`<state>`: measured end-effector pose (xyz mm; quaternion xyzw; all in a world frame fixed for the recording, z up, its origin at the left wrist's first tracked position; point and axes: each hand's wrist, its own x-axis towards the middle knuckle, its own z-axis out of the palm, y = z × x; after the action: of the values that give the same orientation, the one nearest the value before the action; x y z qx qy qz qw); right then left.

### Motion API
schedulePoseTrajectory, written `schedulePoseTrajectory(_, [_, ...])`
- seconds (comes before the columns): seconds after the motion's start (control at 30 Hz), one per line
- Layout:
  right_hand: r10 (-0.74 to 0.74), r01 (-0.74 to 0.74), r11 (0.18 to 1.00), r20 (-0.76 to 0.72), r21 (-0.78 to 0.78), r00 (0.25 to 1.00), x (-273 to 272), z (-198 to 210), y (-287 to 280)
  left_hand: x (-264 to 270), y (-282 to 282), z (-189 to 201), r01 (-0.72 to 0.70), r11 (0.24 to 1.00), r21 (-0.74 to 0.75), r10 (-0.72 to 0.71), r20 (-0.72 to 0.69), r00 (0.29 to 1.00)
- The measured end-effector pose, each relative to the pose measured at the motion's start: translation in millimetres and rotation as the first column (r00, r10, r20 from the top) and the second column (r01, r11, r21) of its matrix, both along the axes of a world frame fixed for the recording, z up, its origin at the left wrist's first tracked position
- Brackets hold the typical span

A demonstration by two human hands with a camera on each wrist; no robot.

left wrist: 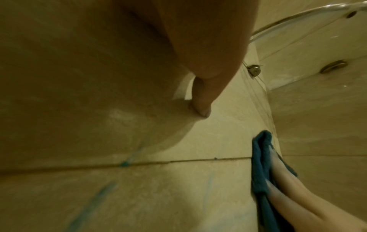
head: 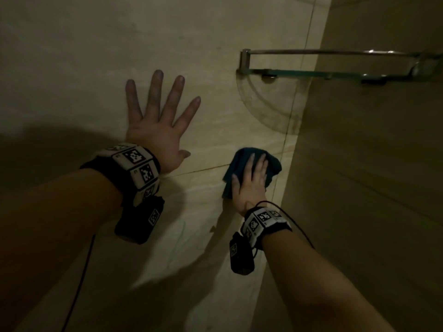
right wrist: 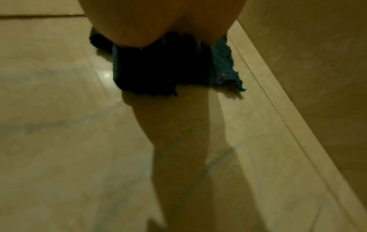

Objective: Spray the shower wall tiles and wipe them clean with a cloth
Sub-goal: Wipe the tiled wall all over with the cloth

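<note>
Two hands on wall tiles point(head: 72, 56): left hand point(head: 157, 137) flat, fingers spread, holding nothing. Right hand point(head: 250, 180), fingers straight, presses one blue cloth point(head: 242, 155). One glass shelf point(head: 299, 73) above.

The cloth point(head: 250, 161) is dark teal-blue; the wall tiles point(head: 191, 44) are beige marble (faintly veined, streaked pale blue) with dark grout.

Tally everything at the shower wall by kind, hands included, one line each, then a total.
Hands: 2, left hand flat on the wall tiles, right hand pressing the cloth
Cloths: 1, blue cloth
Shelves: 1, glass corner shelf
Wrist camera bands: 2
Total: 6
</note>
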<state>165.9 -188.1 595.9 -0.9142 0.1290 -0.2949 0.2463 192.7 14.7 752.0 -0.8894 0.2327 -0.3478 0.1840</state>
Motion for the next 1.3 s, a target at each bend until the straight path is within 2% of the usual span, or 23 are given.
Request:
schedulePoseTrajectory(0.23, [-0.019, 0.017, 1.000, 0.141, 0.015, 0.990, 9.2, 56.3, 3.0, 0.5, 1.6, -0.6, 0.026, 0.998, 0.054, -0.027, 0.015, 1.000])
schedulePoseTrajectory(0.33, [-0.019, 0.018, 1.000, 0.136, 0.007, 0.991, 8.4, 61.3, 2.2, 1.8, 3.3, -0.3, 0.050, 0.997, 0.064, -0.051, 0.020, 0.998])
schedulePoseTrajectory(0.43, [-0.003, 0.005, 1.000, 0.085, -0.017, 0.996, 4.2, 46.6, -0.6, 3.1, 4.3, -1.8, 0.067, 0.995, 0.077, -0.070, 0.035, 0.997])
schedulePoseTrajectory(0.6, [0.024, -0.038, 0.996, -0.180, -0.076, 0.983, -10.6, -6.1, -9.0, 3.1, 3.9, -4.2, 0.051, 0.995, 0.085, -0.056, 0.056, 0.997])
schedulePoseTrajectory(0.7, [0.014, -0.038, 0.994, -0.236, -0.098, 0.972, -13.8, -25.0, -10.3, 2.5, 2.4, -5.3, 0.030, 0.995, 0.093, -0.035, 0.063, 0.997])
schedulePoseTrajectory(0.97, [0.026, -0.030, 0.993, -0.037, -0.116, 0.999, -5.4, -6.4, -12.8, 3.3, 0.2, -16.0, 0.037, 0.999, 0.023, -0.038, 0.037, 0.999])
schedulePoseTrajectory(1.13, [0.022, -0.008, 0.990, 0.101, -0.140, 0.995, 5.0, -4.0, -17.8, -3.9, -5.1, -65.7, 0.049, 0.999, 0.017, -0.049, -0.027, 0.998])
schedulePoseTrajectory(1.3, [0.005, 0.017, 0.991, 0.162, -0.136, 0.987, 13.1, -11.2, -16.0, 1.5, 2.7, -103.2, 0.045, 0.998, 0.052, -0.043, -0.040, 0.998])
